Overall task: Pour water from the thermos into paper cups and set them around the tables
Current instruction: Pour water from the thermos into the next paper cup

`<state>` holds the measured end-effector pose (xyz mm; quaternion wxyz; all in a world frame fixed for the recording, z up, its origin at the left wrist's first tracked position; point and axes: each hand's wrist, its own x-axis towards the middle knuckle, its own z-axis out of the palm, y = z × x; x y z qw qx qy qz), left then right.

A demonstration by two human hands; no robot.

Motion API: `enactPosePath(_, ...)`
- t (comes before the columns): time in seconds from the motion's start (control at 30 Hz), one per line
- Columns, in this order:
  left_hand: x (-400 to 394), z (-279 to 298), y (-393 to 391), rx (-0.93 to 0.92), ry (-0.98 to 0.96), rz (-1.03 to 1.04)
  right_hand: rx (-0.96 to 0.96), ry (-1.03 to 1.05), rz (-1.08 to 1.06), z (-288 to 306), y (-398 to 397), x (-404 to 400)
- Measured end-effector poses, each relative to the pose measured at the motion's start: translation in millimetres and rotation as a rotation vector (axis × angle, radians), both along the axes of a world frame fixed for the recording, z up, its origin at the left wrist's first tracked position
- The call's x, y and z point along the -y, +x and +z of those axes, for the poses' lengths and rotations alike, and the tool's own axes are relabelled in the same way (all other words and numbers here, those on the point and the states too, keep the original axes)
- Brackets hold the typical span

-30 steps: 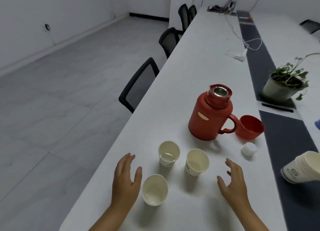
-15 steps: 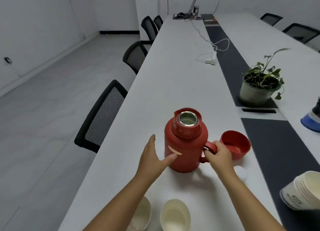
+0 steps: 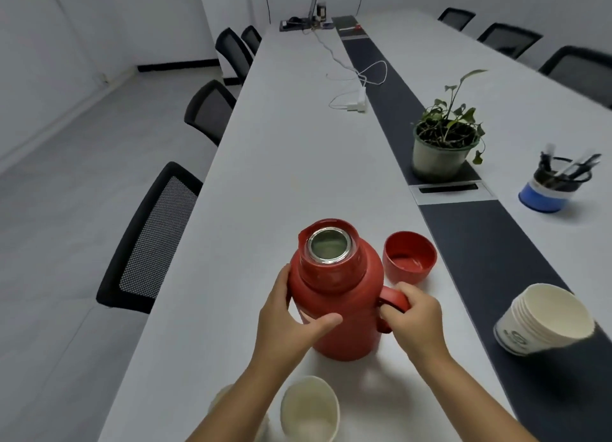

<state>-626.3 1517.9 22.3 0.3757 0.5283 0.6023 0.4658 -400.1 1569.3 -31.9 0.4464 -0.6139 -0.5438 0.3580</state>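
Note:
A red thermos [image 3: 344, 305] with its steel mouth uncovered stands on the long white table [image 3: 281, 176]. My right hand [image 3: 414, 322] grips its handle. My left hand [image 3: 291, 315] clasps the thermos body from the left, thumb across the front. The red lid cup [image 3: 409, 257] sits upturned just right of the thermos. One paper cup [image 3: 309, 408] stands near the bottom edge under my left arm, and another cup [image 3: 222, 398] beside it is mostly hidden by that arm. A stack of paper cups [image 3: 546, 319] lies on its side at the right.
A potted plant [image 3: 442, 143] stands on the dark centre strip [image 3: 463, 229]. A blue pen holder [image 3: 549, 186] is on the right table. White charger and cable [image 3: 357, 103] lie farther up. Black mesh chairs [image 3: 152, 239] line the left edge; a laptop [image 3: 313, 10] sits at the far end.
Both hands left the cups and reached the thermos. The right hand closed on the handle, the left wrapped the body. The view moved forward and up, so the cups slid to the bottom edge.

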Motion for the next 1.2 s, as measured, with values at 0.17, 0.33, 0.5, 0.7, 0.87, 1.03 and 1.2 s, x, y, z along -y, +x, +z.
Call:
enactPosePath(0.17, 38, 16, 45, 0.079, 0.019, 0.045, 0.157, 0.080, 0.015, 59, 37, 41)
enactPosePath(0.33, 71, 23, 85, 0.201, 0.030, 0.078, 0.353, 0.192, 0.103, 109, 76, 88)
enactPosePath(0.5, 111, 12, 113, 0.303, -0.014, 0.097, 0.454, 0.254, 0.157, 127, 101, 122)
enactPosePath(0.7, 153, -6, 128, 0.379, -0.112, 0.124, 0.479, 0.226, 0.290, 125, 117, 153)
enactPosePath(0.87, 171, -22, 135, 0.434, -0.206, 0.157, 0.534, 0.153, 0.314, 115, 117, 161)
enactPosePath(1.03, 179, -33, 136, 0.506, -0.261, 0.175, 0.617, 0.107, 0.355, 115, 113, 158)
enactPosePath(1.2, 181, -40, 135, 0.563, -0.291, 0.191, 0.657, 0.070, 0.344, 110, 109, 152)
